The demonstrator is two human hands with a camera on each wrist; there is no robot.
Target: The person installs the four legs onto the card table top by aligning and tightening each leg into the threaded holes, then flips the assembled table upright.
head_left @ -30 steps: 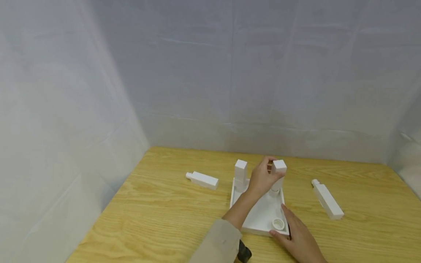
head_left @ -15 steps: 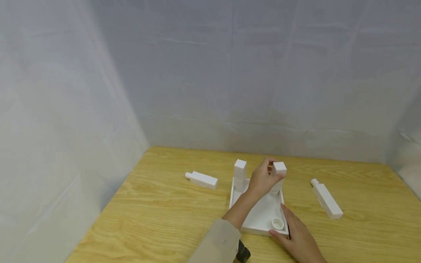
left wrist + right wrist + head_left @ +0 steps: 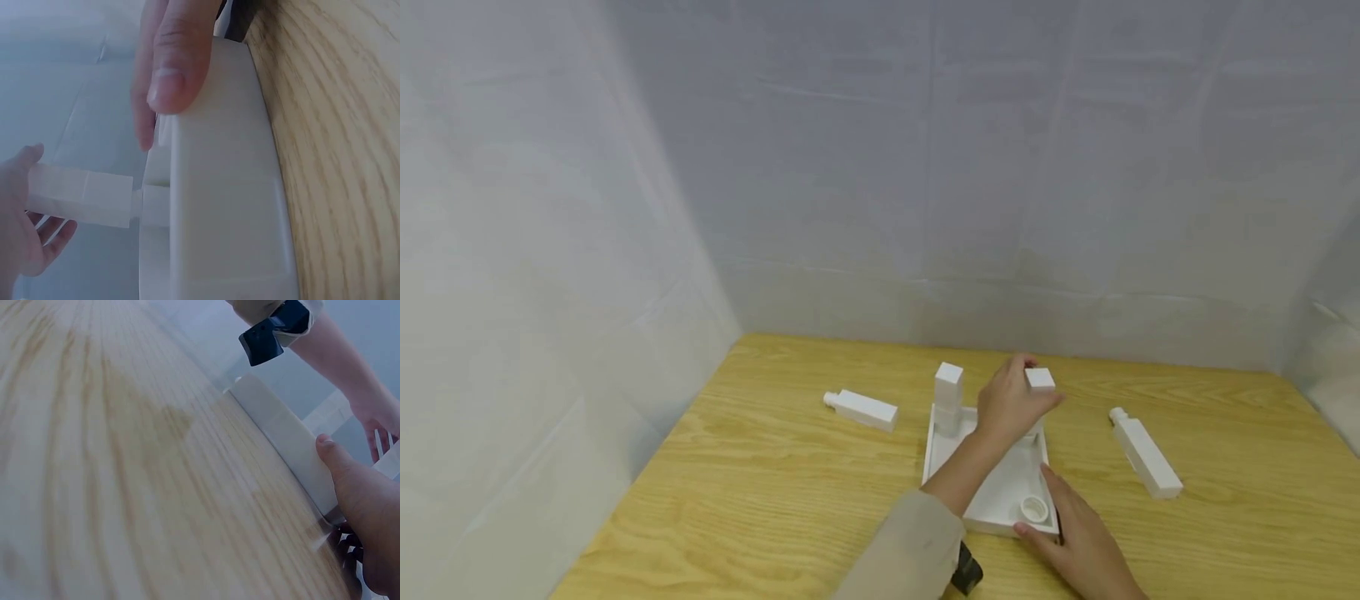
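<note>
the left hand [image 3: 1013,406] reaches over the far end of a white tray [image 3: 992,492] on a wooden table [image 3: 760,483] and holds a white block [image 3: 1040,380] that stands upright in the tray's far right corner, fingers curled around its top. in the left wrist view the same block [image 3: 81,195] shows with its narrow neck seated in a socket on the tray [image 3: 219,206], and the left hand [image 3: 22,219] wraps it from the far side.

the right hand [image 3: 1078,542] rests on the near right corner of the tray, thumb along the front edge and fingers lying straight along the right rim; it presses the tray rather than gripping it. the right wrist view shows the thumb [image 3: 340,481] laid against the tray wall [image 3: 281,434]. a round white socket [image 3: 1034,508] sits in the tray's near right corner, just beside that hand.

a second white block [image 3: 948,392] stands upright in the tray's far left corner, near the left hand but apart from it. two more white blocks lie flat on the table: one on the left [image 3: 861,409], well apart from the tray, and one on the right [image 3: 1146,454], also apart from it. pale sheeting [image 3: 925,167] closes in the table at the back and sides. a beige sleeve [image 3: 902,550] covers the left forearm, with a dark device [image 3: 966,571] strapped under the wrist.
</note>
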